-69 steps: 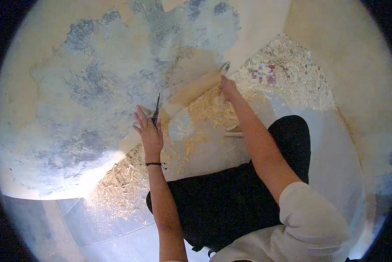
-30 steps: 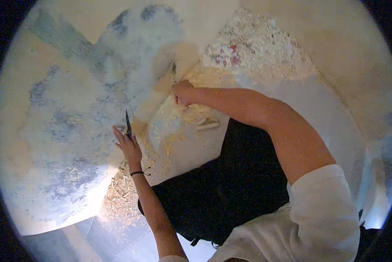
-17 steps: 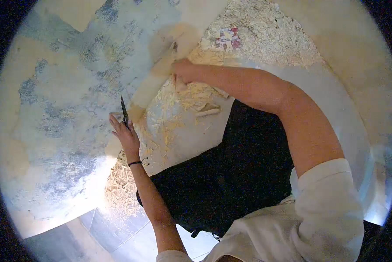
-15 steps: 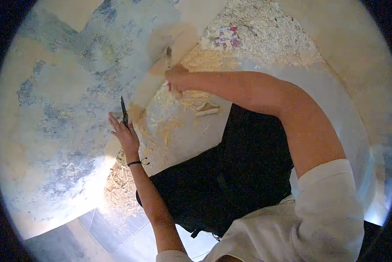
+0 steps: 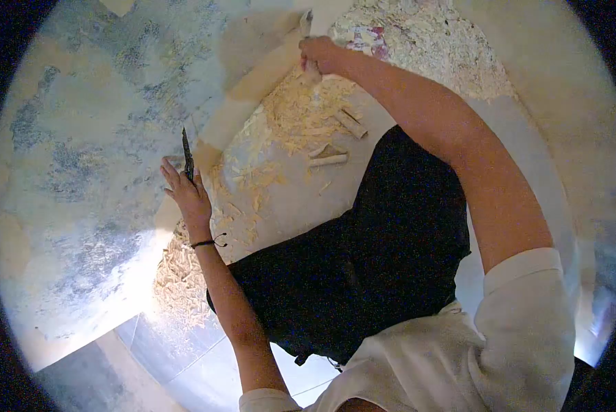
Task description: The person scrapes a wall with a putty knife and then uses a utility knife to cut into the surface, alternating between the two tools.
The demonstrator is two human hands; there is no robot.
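A dark, pointed tool (image 5: 186,152) is held near the thumb of my left hand (image 5: 191,199), its tip pointing up; the other fingers lie spread against the patchy blue and beige surface (image 5: 95,117). My right hand (image 5: 320,55) is closed round a small scraper-like tool (image 5: 306,22) at the upper edge of that surface. Its grip hides the handle. Pale peeled shavings (image 5: 301,113) lie below this hand, with a curled strip (image 5: 328,156) and a rolled piece (image 5: 351,123) among them.
Rough, crumbly pale material (image 5: 431,48) with a red and white patch covers the upper right. More shavings (image 5: 181,281) are heaped beside my left forearm, near a bright glare. Black clothing (image 5: 349,275) covers my legs. Tiles (image 5: 184,350) show at the lower left.
My right hand has moved up and to the right with its tool. My left hand has shifted slightly up and left. The rolled piece now shows below my right hand.
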